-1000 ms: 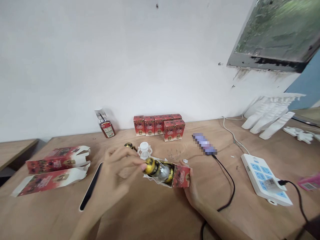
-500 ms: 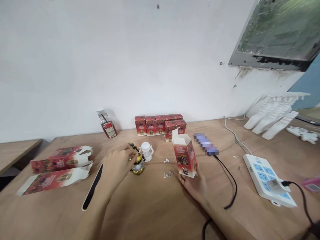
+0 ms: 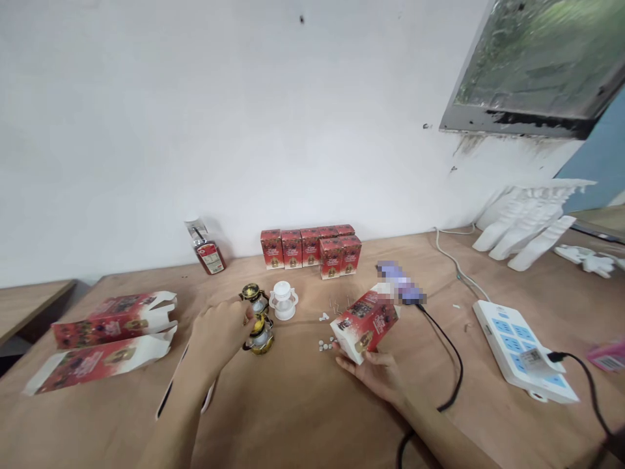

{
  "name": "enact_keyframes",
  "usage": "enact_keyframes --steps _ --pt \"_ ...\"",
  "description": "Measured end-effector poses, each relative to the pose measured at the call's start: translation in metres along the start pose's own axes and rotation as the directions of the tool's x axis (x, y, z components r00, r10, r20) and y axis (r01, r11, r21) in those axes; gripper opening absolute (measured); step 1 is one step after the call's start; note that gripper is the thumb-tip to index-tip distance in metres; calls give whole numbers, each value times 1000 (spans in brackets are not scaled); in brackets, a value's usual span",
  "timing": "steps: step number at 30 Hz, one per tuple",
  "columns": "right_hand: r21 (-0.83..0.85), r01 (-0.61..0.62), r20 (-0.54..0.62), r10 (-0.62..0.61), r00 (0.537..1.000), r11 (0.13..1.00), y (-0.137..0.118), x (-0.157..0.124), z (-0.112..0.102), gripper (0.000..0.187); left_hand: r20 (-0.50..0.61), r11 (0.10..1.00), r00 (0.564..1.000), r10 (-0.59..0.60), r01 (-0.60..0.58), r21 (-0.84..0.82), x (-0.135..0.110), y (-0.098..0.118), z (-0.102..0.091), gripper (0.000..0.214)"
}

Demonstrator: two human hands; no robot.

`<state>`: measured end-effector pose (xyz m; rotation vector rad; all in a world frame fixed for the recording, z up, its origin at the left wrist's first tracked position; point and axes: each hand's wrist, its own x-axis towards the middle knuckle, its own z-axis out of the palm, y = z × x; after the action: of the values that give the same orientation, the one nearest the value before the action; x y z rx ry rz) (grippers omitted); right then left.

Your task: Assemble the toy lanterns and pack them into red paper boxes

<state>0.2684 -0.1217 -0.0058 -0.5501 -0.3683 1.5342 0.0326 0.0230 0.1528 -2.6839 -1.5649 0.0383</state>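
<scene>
Right hand: your right hand point(image 3: 378, 374) curls, palm up, round the lower end of a red box point(image 3: 366, 322), which tilts with pale flaps at its far end; its inside is hidden.
Left hand: your left hand point(image 3: 215, 335) has its fingertips at the top of the front lantern point(image 3: 260, 342); you cannot tell from here whether they close on it.
Other lanterns: the rear lantern point(image 3: 254, 296) and white lantern point(image 3: 283, 301) stand upright just behind.
Boxes done: at least seven upright boxes point(image 3: 291, 249), tops apparently closed, stand near the wall point(image 3: 293, 130); their contents are hidden.
Boxes left: two flat cartons point(image 3: 114, 322) lie unformed at your left, judging by their shape.
Small pieces: round silvery pieces point(image 3: 325, 347) lie between your hands, easily knocked.
Right edge: a black cable point(image 3: 446, 333) loops beside your right forearm.
Room: the brown tabletop point(image 3: 293, 404) is widest between your forearms.
</scene>
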Motion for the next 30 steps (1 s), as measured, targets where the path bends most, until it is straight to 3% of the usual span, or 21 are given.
enact_keyframes --steps 3,5,7,9,11,14,16,19,25,30 --pt "10 15 -24 -14 1000 1000 5 2 -6 44 -14 1000 1000 9 -10 -15 -4 -6 -1 23" --pt "4 25 -42 -25 999 1000 8 3 -8 41 -102 999 994 39 -42 -26 -7 -5 -4 22" --pt "3 36 -52 -35 998 999 9 3 -7 39 -202 986 971 129 -148 -82 -12 3 -7 20" --pt "8 40 -52 -40 998 999 11 2 -4 39 -261 927 920 293 -340 -158 -17 19 -7 17" --pt "-1 31 -39 -31 999 1000 12 1 1 42 -272 819 840 470 -529 -221 -23 41 -2 13" --pt "-25 34 -12 -35 999 999 15 0 7 48 -277 696 739 614 -672 -251 -28 74 15 19" --pt "-32 35 -8 -35 999 999 17 -1 8 49 -293 662 702 649 -711 -237 -28 89 26 25" --pt "-36 21 -2 -21 1000 999 17 -1 10 51 -302 656 685 663 -726 -205 -27 97 36 27" --pt "-76 -6 37 9 999 997 16 -2 16 56 -278 688 680 678 -721 -85 -26 92 33 15" --pt "-99 46 -32 -49 998 994 18 0 14 50 -309 654 632 711 -755 -40 -25 91 37 12"
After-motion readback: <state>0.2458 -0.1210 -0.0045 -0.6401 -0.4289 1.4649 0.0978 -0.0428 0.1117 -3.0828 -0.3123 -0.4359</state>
